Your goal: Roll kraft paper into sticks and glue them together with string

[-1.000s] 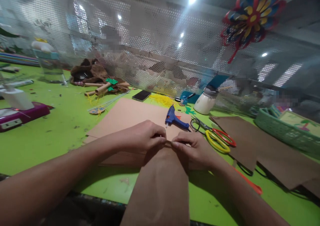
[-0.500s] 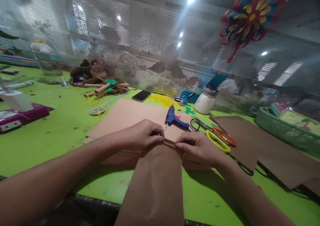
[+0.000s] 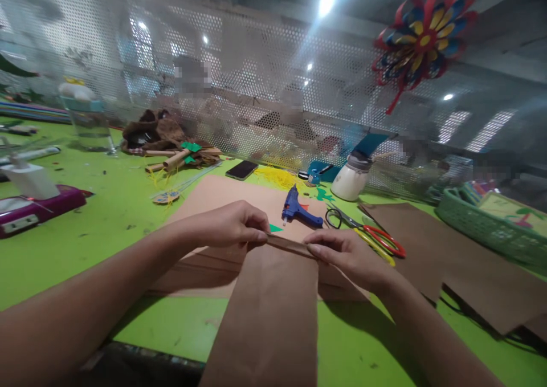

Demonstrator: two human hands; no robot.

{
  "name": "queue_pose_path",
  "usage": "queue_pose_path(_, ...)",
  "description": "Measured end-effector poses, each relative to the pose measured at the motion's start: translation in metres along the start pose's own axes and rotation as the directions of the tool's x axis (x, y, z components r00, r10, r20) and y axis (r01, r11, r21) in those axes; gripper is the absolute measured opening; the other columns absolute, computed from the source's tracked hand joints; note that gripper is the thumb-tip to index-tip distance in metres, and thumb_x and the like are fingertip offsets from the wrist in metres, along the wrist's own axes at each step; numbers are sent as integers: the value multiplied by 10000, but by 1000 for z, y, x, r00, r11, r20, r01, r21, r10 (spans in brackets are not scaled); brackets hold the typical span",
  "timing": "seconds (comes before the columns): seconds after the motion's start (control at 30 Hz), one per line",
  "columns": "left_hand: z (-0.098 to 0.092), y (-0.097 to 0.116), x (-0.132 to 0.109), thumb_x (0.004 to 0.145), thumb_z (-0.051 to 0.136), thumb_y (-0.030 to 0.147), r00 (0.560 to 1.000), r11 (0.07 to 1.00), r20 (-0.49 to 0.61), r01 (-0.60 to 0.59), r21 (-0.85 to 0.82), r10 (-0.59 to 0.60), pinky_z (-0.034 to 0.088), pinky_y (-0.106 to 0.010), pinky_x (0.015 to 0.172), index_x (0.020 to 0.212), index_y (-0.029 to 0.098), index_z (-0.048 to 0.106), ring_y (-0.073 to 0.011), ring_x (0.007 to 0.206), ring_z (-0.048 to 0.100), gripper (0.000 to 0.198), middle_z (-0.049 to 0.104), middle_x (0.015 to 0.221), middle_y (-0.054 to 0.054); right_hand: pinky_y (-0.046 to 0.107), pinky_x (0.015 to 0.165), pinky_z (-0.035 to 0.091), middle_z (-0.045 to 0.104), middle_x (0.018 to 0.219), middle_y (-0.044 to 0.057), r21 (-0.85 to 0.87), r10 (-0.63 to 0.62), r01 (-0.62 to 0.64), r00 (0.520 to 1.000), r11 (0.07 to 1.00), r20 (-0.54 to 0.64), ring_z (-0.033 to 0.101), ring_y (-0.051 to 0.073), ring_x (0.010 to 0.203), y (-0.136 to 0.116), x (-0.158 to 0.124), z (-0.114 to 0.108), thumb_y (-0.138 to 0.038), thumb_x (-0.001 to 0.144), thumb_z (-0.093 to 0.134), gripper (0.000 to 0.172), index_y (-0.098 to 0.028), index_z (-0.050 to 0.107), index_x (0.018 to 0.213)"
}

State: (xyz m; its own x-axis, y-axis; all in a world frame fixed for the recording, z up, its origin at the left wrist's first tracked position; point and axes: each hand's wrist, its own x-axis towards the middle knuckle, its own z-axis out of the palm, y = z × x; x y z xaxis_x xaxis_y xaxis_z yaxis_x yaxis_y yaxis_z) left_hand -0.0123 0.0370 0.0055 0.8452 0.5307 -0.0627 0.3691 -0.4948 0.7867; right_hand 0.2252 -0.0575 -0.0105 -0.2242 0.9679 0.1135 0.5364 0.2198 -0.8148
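Observation:
A long strip of brown paper (image 3: 273,313) runs from the bottom of the view up to both hands, its far end folded or rolled over into a narrow edge. My left hand (image 3: 241,225) pinches the left end of that fold, and my right hand (image 3: 337,250) pinches the right end. Beneath them lies a larger stack of light brown paper (image 3: 213,199). Just beyond my hands rests a blue glue gun (image 3: 294,207), with a small green scrap (image 3: 276,228) close to my left fingers. Scissors (image 3: 380,239) with red and yellow handles lie beyond my right hand.
A green basket (image 3: 478,221) and brown paper sheets (image 3: 410,233) are at the right. Farther back stand a white jar (image 3: 350,179), a phone (image 3: 241,170), yellow strands (image 3: 277,176) and rolled paper tubes (image 3: 179,158). A purple power strip (image 3: 47,207) sits at the left.
My hands have moved slightly apart along the folded edge, so more of the fold shows between them. The green scrap is more exposed. The view has shifted slightly.

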Motion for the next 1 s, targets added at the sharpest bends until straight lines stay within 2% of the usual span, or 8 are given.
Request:
queue_pose_path(0.13,-4,-4,-1,809,575,362,998,986,-18,-57,-159,55,361,-224,568,836,117,636,-101,573,449,254,501,621,23,248,566,425,625,671,1,189,37,0,980,982,-193,512,113,579,5,-1,-1,-276,756,675,186,-168,688,906)
queue_pose_path(0.27,-2,-4,-2,821,589,332,996,940,-65,-75,-331,57,351,-210,583,888,123,645,-92,616,434,227,503,686,20,272,651,464,671,813,38,390,-14,95,978,916,-206,566,126,670,12,-2,-4,-329,825,633,213,-206,694,988)
queue_pose_path(0.37,6,-3,-1,827,602,307,998,867,-31,-58,-495,49,331,-193,576,913,142,638,-74,599,413,190,502,684,31,275,716,475,668,922,35,494,-65,139,984,859,-164,591,138,791,9,-3,0,-313,857,602,231,-266,669,1074)
queue_pose_path(0.53,33,1,1,812,632,262,982,642,151,45,-765,112,332,-195,556,881,157,617,-62,539,422,126,507,646,40,282,774,468,634,966,37,351,-277,239,959,905,63,580,163,885,-11,-7,11,-192,754,702,290,-258,700,1037)
queue_pose_path(0.7,60,5,0,760,677,188,975,375,181,122,-919,125,397,-259,712,845,146,617,-109,683,524,112,563,749,-6,259,688,478,592,839,25,372,-287,268,958,889,-6,558,151,804,-13,-9,15,-196,767,691,83,-211,719,844)
queue_pose_path(0.77,66,6,0,751,680,169,969,318,198,144,-937,145,397,-285,778,807,142,619,-128,747,545,87,581,789,-19,280,712,482,601,845,29,410,-282,259,959,874,-5,562,162,816,-11,-8,16,-215,766,695,73,-208,705,839)
queue_pose_path(0.87,68,7,0,753,678,171,959,329,219,152,-932,178,395,-292,786,812,142,624,-123,729,536,85,573,778,-14,315,754,480,611,829,31,433,-274,242,962,868,12,566,172,808,-9,-7,16,-244,746,713,104,-194,699,837)
queue_pose_path(1.0,66,8,1,762,683,229,937,423,279,169,-890,212,416,-277,709,804,138,616,-100,632,489,120,529,699,9,331,792,468,608,788,24,434,-283,224,956,873,75,562,174,827,-6,-7,16,-310,723,738,143,-193,712,801)
